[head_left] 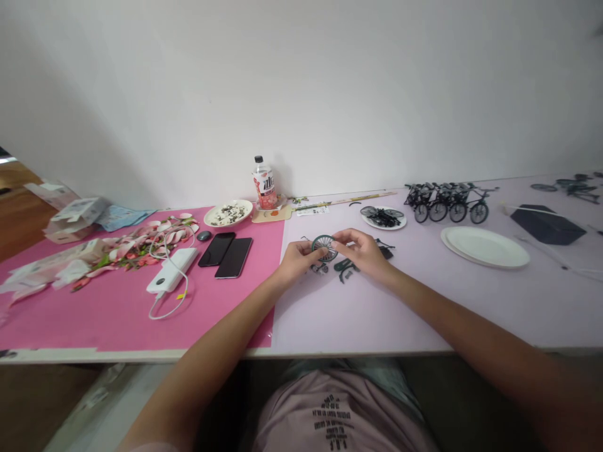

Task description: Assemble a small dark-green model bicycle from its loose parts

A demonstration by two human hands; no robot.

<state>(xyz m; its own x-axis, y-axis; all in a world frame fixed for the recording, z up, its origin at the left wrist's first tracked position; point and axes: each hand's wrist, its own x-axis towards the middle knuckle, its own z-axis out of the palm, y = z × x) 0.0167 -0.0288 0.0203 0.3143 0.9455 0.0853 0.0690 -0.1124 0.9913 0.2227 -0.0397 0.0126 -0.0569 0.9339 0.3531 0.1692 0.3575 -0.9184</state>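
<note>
A small dark-green spoked toy bicycle wheel [324, 243] is held up between my two hands over the pale part of the table. My left hand [300, 258] pinches its lower left side, thumb across the spokes. At the upper right rim, the fingertips of my right hand [362, 247] close on the same wheel. Loose dark bicycle parts [346, 269] lie on the table just under my right hand, and a few small pieces [320, 269] sit below the wheel. Part of another dark piece [385, 249] shows beyond my right knuckles.
Behind my right hand stands a plate of black parts [382, 218]. Several assembled toy bicycles [445, 202] stand farther right, near stacked white plates [490, 246] and a dark box [546, 224]. Leftward are a bottle [265, 185], a bowl [228, 214], two phones [234, 258] and a cabled power bank [172, 270].
</note>
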